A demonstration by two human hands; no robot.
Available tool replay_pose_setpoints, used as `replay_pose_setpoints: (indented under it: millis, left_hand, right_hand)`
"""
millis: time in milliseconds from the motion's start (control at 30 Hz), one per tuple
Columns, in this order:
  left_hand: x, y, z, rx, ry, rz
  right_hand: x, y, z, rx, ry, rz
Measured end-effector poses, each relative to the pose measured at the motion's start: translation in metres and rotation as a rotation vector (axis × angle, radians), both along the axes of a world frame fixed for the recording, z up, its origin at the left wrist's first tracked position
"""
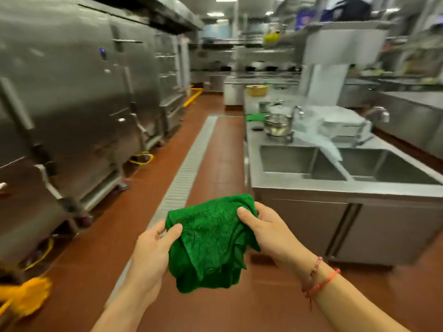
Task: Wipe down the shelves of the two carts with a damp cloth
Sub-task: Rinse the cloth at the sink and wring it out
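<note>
**Fold the cloth flat before any shelf**

Low in the centre of the frame, my left hand and right hand each pinch an edge of the green cloth, thumbs on top. It hangs bunched between them. I'd fold it into a flat pad first. The wheeled steel units at left may be the carts; I cannot tell.

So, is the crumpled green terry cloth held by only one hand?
No, the left hand and the right hand each pinch an upper side of the green cloth.
</note>
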State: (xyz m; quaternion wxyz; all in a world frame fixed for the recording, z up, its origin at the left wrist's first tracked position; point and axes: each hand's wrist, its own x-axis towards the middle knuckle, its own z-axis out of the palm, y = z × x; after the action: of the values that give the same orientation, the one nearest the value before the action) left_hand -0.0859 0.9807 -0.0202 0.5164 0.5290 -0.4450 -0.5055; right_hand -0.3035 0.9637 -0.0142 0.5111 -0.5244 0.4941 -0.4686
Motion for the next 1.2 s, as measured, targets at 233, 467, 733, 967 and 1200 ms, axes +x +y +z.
replay_pose_setpoints:
  millis: [233,467,733,967,1200]
  left_hand:
    - [-0.138,-0.095,-0.005,0.000,0.015,-0.197]
    - [-0.222,-0.160,-0.016,-0.044,-0.003,-0.246]
    - [-0.289,-0.237,-0.029,0.013,0.069,-0.329]
    - [-0.345,-0.344,-0.059,0.076,0.129,-0.368]
    - [-0.402,-0.468,-0.069,0.128,0.184,-0.508]
  right_hand:
    - [-0.137,-0.052,-0.007,0.002,0.003,-0.260]
    - [-0.216,-0.090,-0.012,0.019,-0.008,-0.316]
    - [-0.274,-0.146,-0.029,0.040,0.008,-0.432]
    - [-0.320,-0.241,-0.046,0.068,0.040,-0.497]
    - [-0.375,-0.354,-0.054,0.124,-0.015,-0.512]
